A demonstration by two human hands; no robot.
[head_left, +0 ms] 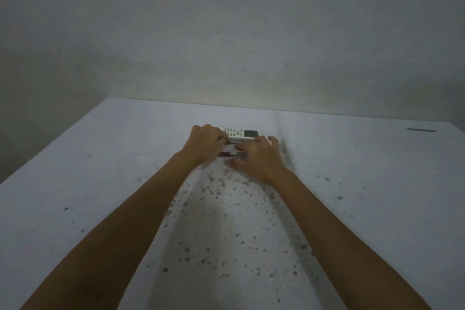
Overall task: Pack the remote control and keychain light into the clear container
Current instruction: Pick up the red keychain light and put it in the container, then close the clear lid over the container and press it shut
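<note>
While both bare arms reach forward from the near edge, the two hands meet over a small cluster of things toward the far edge of a pale, speckled counter [100,184], roughly midway between its left and right sides. The left hand [205,139] rests with its knuckles up and its fingers [221,139] curled down together onto the left end of a white remote control [242,133]. The remote lies flat, lengthwise from left to right, with its buttons beside the left hand and its small grey screen at the right end. The right hand [256,158] lies palm down just in front of the remote, its fingers [273,139] spread a little and pointing toward the far edge; whether they grip anything cannot be told. Between the two hands, just nearer than the remote, a small dark red and white object shows, likely the keychain light [230,153], mostly hidden by the hands. A faint, see-through edge beneath the right hand may be the clear container [227,162], but its outline is too dim to make out, so whether the remote or light sits inside it cannot be told. A thin dark pen-like stick [421,130] lies far off near the far right corner. A plain grey wall [226,33] rises behind the counter. The scene is dimly lit.
</note>
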